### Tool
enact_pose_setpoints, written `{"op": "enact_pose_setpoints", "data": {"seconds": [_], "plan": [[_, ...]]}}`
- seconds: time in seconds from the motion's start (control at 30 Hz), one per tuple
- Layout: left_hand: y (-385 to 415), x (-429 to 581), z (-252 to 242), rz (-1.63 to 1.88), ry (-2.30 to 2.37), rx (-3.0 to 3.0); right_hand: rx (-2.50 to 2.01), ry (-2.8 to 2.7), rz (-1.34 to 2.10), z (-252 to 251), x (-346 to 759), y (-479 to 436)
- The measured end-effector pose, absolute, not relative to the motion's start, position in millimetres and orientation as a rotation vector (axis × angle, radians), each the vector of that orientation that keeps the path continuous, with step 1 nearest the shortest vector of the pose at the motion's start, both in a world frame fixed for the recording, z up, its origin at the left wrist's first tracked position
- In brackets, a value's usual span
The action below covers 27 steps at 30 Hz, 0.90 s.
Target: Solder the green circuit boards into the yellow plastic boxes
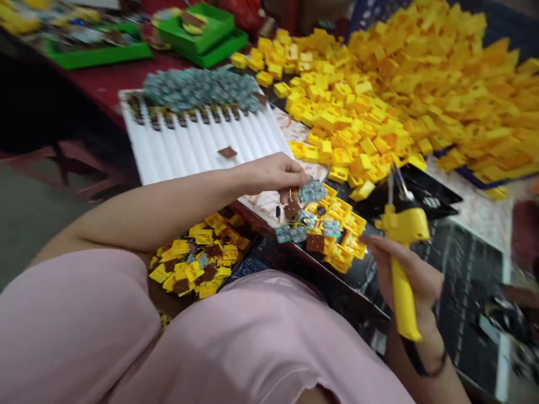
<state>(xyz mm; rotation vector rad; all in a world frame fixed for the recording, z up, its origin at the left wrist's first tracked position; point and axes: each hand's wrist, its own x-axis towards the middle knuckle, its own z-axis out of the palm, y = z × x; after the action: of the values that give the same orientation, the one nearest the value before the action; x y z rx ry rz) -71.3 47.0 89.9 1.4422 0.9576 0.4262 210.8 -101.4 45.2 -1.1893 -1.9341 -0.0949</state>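
Circuit board [312,191], touching left hand [272,174], yellow-handled tool [403,227] in right hand [421,278]

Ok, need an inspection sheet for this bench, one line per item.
surface: dark red tabletop, white corrugated board lying on it.
job's things: heap of yellow plastic parts; stacked grey circuit boards; yellow parts with brown squares by the lap.
clutter: green trays at the far edge.
hands: left hand has a small grey circuit board at its fingertips; right hand grips a yellow-handled tool, metal tip up.
cables: nothing seen.
surroundings: grey floor, red stool legs at left.
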Motion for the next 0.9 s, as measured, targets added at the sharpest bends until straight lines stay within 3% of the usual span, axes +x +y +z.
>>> {"op": "enact_pose_setpoints", "data": {"seconds": [0.2,0.33,0.53,0.63,0.77,0.9], "plan": [[19,2,67,0.165,0.786,0.999,-1.081,-2.013,-0.320,32,200,-93],[14,5,50,0.268,0.736,0.783,-1.087,-1.878,-0.423,32,213,-95],[-5,16,45,0.663,0.723,1.341,-1.113,-1.954,-0.578,26,220,-96],[-11,37,40,0.826,0.695,1.190,-1.162,-1.962,-0.581,19,212,-98],[-5,45,37,0.822,0.717,0.930,-1.226,-1.941,-0.548,16,212,-99],[20,17,44,0.744,0.837,1.276,-1.368,-1.940,-0.409,14,238,-85]]}}
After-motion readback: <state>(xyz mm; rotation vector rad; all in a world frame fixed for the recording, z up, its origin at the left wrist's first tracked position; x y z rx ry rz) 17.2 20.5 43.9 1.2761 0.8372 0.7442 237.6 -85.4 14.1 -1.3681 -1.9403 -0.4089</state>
